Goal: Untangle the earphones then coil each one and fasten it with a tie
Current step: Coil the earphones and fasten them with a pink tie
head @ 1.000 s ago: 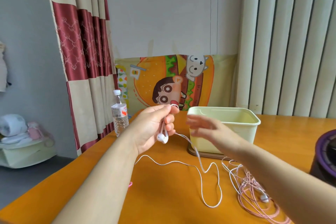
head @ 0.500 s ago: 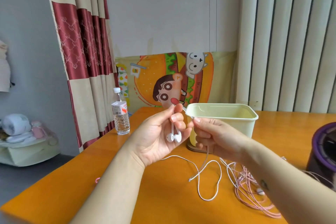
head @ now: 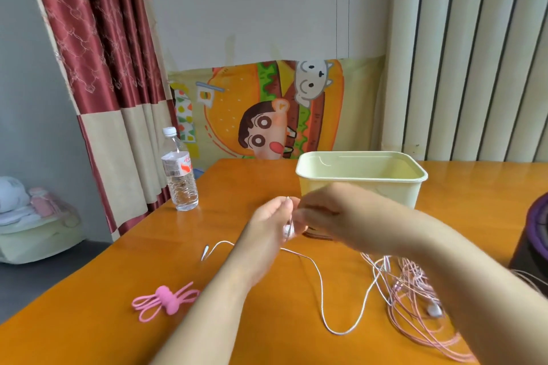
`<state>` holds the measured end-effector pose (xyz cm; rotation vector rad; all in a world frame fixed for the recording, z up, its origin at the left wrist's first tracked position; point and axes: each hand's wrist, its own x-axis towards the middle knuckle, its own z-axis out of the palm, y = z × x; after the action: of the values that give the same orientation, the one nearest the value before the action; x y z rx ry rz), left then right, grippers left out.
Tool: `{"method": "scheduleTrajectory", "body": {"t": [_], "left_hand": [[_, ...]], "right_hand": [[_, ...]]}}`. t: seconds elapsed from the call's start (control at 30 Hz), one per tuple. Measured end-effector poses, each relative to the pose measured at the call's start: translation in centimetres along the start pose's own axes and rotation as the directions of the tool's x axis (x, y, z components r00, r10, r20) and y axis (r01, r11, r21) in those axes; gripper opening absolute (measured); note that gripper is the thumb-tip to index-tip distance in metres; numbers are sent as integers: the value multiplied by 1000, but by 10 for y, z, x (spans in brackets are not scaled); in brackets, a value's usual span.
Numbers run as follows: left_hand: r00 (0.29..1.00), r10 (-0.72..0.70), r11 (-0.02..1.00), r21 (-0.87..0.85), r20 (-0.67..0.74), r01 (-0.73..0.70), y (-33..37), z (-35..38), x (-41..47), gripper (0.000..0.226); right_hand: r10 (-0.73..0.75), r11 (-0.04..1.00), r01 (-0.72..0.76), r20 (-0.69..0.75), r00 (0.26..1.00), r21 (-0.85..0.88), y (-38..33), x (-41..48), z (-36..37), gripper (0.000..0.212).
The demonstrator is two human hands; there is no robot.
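My left hand (head: 271,224) holds the white earphones by the buds (head: 288,229), above the middle of the orange table (head: 89,326). My right hand (head: 332,213), blurred, meets it at the buds and pinches the white cable there. The white cable (head: 321,299) trails down in a loop on the table, its plug end (head: 205,252) lying to the left. A tangle of pink earphone cable (head: 415,299) lies at the right, partly hidden by my right forearm. Pink ties (head: 166,299) lie at the front left.
A pale yellow tub (head: 360,187) stands just behind my hands. A water bottle (head: 179,175) stands at the table's left edge. A dark purple-rimmed object (head: 533,234) sits at the right edge. Curtains and a cartoon poster are behind the table.
The view has tilted down, so the pink ties now show. Both hands have dropped lower and the right hand has closed in on the buds. The plug end has swung left.
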<state>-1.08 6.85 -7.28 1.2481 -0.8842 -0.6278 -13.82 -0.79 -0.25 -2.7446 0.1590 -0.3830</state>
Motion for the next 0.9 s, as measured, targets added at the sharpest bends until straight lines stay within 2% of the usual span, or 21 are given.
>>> {"method": "scheduleTrajectory", "body": {"t": [0.07,0.17,0.27,0.4,0.5,0.57,0.7,0.83,0.9], "left_hand": [[998,-15,1000,13,65,14,-8,2,5,29],[998,-52,993,-106,39,56,-14,7,12,27],[998,-55,984,-170,41,61,-22,11,22,29],[995,-80,936,-347,-54,56,-35,5,33,28],[986,-137,893,-443,-92,82,-46,-6,38,26],[988,-143,891,-443,-58,103,-49,-8,40,26],[995,-92,938,-332,30,97,-45,0,38,27],[993,-81,946,-307,90,105,-38,7,32,29],[983,-82,941,-312,166,131,-32,9,28,28]], "right_hand": [[32,999,-26,-144,989,38,16,10,-2,31],[117,987,-85,-242,963,139,35,22,5,30],[184,959,-109,-283,941,263,49,30,12,30],[210,946,-103,-339,917,307,60,39,21,30],[187,946,-91,-295,937,312,60,40,28,29],[161,955,-78,-280,946,286,59,43,30,29],[128,964,-46,-306,943,262,58,47,26,30],[171,956,-67,-360,917,285,67,46,23,29],[193,949,-72,-382,904,308,73,46,21,29]]}}
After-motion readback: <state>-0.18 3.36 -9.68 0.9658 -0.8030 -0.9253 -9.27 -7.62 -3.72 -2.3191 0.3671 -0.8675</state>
